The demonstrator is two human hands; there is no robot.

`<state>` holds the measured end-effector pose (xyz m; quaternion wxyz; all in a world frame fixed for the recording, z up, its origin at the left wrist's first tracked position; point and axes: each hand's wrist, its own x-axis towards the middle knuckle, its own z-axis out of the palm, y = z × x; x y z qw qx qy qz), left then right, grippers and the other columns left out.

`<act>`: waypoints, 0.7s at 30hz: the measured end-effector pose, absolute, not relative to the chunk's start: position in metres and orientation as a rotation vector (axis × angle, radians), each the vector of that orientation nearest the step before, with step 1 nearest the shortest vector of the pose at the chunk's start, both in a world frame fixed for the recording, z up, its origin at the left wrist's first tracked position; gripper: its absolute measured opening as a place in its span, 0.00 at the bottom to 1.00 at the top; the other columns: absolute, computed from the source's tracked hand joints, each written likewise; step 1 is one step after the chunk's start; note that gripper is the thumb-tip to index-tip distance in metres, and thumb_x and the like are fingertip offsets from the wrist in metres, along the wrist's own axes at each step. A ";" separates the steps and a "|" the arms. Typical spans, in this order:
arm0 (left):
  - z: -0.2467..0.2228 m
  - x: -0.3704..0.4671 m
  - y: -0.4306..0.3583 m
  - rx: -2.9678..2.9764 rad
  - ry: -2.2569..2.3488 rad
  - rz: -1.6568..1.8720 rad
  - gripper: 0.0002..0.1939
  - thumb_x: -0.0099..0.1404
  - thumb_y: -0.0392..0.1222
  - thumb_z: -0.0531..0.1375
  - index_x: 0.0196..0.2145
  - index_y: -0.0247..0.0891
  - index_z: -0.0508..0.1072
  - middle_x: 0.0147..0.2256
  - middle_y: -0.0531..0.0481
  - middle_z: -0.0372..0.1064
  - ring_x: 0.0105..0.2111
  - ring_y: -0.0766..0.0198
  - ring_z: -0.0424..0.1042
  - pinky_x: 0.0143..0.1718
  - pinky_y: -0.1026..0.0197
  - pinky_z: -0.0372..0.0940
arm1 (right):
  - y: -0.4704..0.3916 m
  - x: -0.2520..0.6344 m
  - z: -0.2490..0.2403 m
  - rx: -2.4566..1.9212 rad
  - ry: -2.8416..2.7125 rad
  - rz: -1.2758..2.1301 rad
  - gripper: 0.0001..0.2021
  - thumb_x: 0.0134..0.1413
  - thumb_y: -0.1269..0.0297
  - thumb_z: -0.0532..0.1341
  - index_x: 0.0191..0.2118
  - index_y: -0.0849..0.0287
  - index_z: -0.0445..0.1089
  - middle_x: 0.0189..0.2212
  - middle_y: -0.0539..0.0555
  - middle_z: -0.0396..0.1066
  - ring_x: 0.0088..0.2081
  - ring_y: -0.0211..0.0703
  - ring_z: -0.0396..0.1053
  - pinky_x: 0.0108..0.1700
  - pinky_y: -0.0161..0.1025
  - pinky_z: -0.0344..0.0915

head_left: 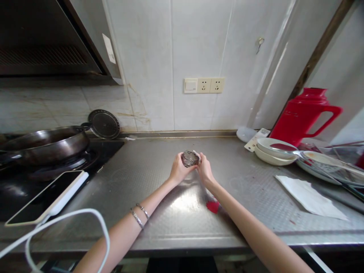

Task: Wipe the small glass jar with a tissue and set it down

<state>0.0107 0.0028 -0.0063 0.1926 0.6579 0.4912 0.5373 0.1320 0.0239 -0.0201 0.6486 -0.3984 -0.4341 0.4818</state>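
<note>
Over the middle of the steel counter, my left hand (pixel 178 169) is closed round the side of a small round glass-like cup (pixel 189 159), its round face turned toward me. Its surface looks clear and greyish with a dark patterned rim; the exact kind is hard to tell. My right hand (pixel 205 169) is closed at the cup's right edge, pinching a bit of white tissue (pixel 197 155) against it. Most of the tissue is hidden by the fingers. Below my right forearm lies a red piece (pixel 213 206), partly covered by the arm.
A metal wok (pixel 48 146) sits on the stove at left, with a phone (pixel 47 197) and white cable (pixel 93 213) nearer. To the right are stacked bowls (pixel 274 157), a folded paper towel (pixel 309 197) and a red thermos flask (pixel 301 117). Sockets (pixel 210 85) are on the wall.
</note>
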 end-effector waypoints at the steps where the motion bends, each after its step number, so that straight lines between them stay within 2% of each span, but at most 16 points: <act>1: -0.007 0.011 0.003 1.828 1.391 1.519 0.36 0.42 0.47 0.73 0.45 0.36 0.63 0.43 0.42 0.68 0.45 0.52 0.70 0.47 0.51 0.65 | 0.022 0.130 -0.021 -0.914 -0.968 1.093 0.21 0.51 0.46 0.53 0.33 0.58 0.74 0.26 0.48 0.75 0.34 0.43 0.71 0.36 0.35 0.66; 5: -0.011 0.013 0.004 1.756 1.401 1.548 0.39 0.42 0.48 0.72 0.47 0.34 0.60 0.46 0.38 0.63 0.48 0.50 0.67 0.49 0.48 0.63 | 0.019 0.123 -0.023 -0.891 -0.895 1.120 0.18 0.50 0.48 0.55 0.32 0.59 0.73 0.26 0.48 0.74 0.33 0.42 0.70 0.36 0.34 0.65; 9: -0.018 0.014 0.007 1.703 1.197 1.476 0.48 0.40 0.45 0.73 0.56 0.35 0.56 0.53 0.35 0.60 0.56 0.46 0.61 0.58 0.44 0.55 | 0.021 0.123 -0.018 -0.836 -0.819 1.149 0.18 0.50 0.50 0.55 0.33 0.59 0.73 0.25 0.48 0.75 0.31 0.41 0.71 0.35 0.34 0.66; 12: -0.022 0.014 0.008 1.710 1.018 1.348 0.49 0.45 0.41 0.71 0.60 0.35 0.52 0.58 0.33 0.56 0.59 0.45 0.58 0.61 0.43 0.51 | 0.025 0.131 -0.012 -0.808 -0.731 1.169 0.18 0.49 0.51 0.55 0.32 0.59 0.73 0.23 0.48 0.75 0.29 0.42 0.71 0.34 0.35 0.66; 15: -0.022 0.014 0.009 1.728 0.940 1.248 0.49 0.48 0.40 0.69 0.63 0.32 0.49 0.58 0.31 0.58 0.57 0.46 0.62 0.60 0.43 0.54 | 0.028 0.138 -0.008 -0.813 -0.704 1.164 0.19 0.50 0.52 0.52 0.31 0.60 0.74 0.22 0.49 0.75 0.27 0.42 0.71 0.31 0.36 0.66; 18: -0.018 0.011 0.012 1.691 0.949 1.222 0.55 0.45 0.42 0.71 0.64 0.29 0.47 0.55 0.30 0.64 0.53 0.47 0.67 0.56 0.45 0.60 | 0.028 0.140 -0.007 -0.829 -0.706 1.166 0.20 0.49 0.52 0.52 0.32 0.61 0.74 0.22 0.51 0.75 0.25 0.42 0.70 0.27 0.35 0.64; 21: -0.015 0.006 0.016 1.719 0.975 1.238 0.54 0.39 0.43 0.74 0.61 0.30 0.55 0.53 0.32 0.66 0.52 0.48 0.68 0.55 0.48 0.62 | 0.027 0.138 -0.007 -0.841 -0.718 1.179 0.18 0.48 0.52 0.54 0.31 0.61 0.74 0.21 0.50 0.74 0.24 0.41 0.69 0.25 0.34 0.62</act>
